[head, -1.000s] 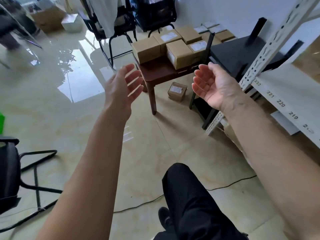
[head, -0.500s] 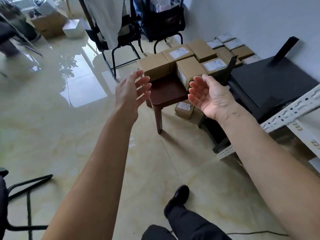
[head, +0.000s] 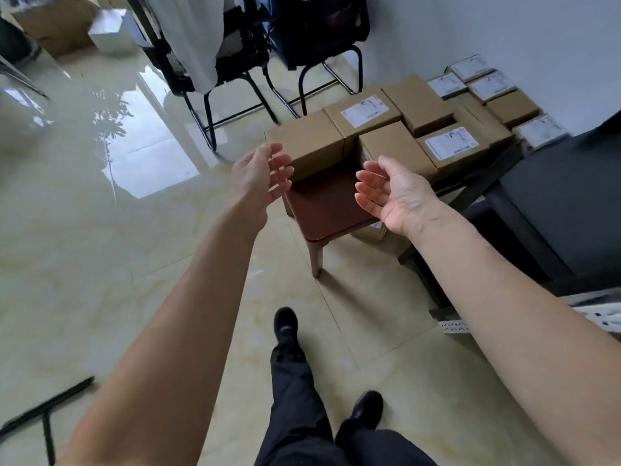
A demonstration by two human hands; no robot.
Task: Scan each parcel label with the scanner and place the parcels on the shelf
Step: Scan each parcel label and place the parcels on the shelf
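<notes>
left hand point(head: 260, 178): reaching forward, palm facing inward, fingers loosely spread, gripping nothing, hovering just in front of nearest box
right hand point(head: 391, 193): reaching forward, palm up, fingers softly curled, released, holding nothing
parcels point(head: 386, 129): sitting on far half of small table; matte brown cardboard, rectangular, crisp edges; packed touching each other
nearest box point(head: 307, 146): plain top, showing no label from this angle
labelled boxes point(head: 450, 146): carrying white rectangular stickers with fine print, too small for reading
more parcels point(head: 484, 85): lying flat beyond the table by the white wall, some label-up
small table point(head: 322, 205): glossy dark reddish-brown wood, rounded corner, near half bare, standing on pale wood leg
dark table point(head: 568, 203): matte black slab standing right of the small table
shelf upright point(head: 601, 316): white perforated metal, peeking in at right edge
floor point(head: 100, 247): glossy cream tile, mirroring window light
chairs point(head: 255, 62): black tubular frames, pale cloth draping over one
scanner: not showing anywhere in view
</notes>
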